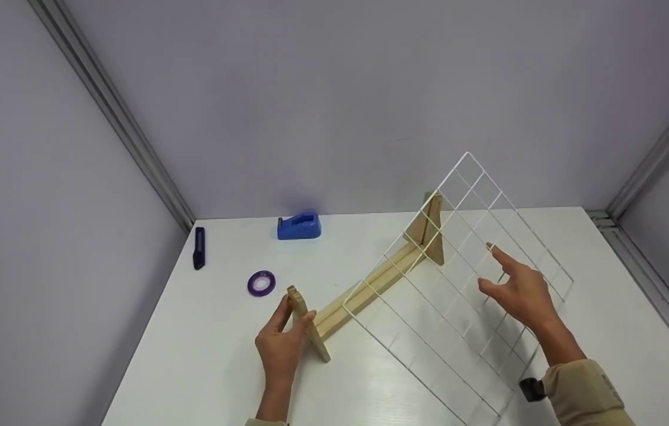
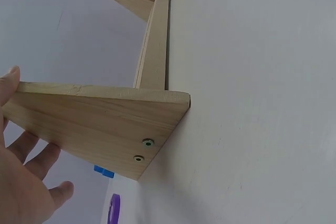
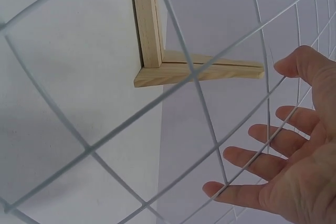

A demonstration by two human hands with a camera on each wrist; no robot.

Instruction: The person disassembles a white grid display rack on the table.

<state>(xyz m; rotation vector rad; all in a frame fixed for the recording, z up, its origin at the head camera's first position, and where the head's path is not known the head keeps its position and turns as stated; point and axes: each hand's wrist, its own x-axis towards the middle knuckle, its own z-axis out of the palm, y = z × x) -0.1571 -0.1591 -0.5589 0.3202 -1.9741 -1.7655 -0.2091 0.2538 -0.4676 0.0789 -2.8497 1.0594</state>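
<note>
A light wooden stand (image 1: pixel 370 290) has a grooved crossbar between two upright end pieces. My left hand (image 1: pixel 280 349) pinches the nearer end piece (image 2: pixel 100 119) at its upper part, the thumb on one side and fingers on the other. Two round fasteners show on that piece's outer face. A white wire grid panel (image 1: pixel 429 296) slants across the right side, overlapping the crossbar and the far end piece (image 3: pixel 199 72) in the head view. My right hand (image 1: pixel 518 293) is at the grid, thumb and fingers spread, its fingertips right at the wires (image 3: pixel 218 145).
On the white table (image 1: pixel 204 355), a blue tape dispenser (image 1: pixel 299 226) stands near the back wall. A purple tape ring (image 1: pixel 261 283) lies left of the stand, and a dark blue cutter (image 1: pixel 199 248) lies near the left edge. Grey-framed panels border the table.
</note>
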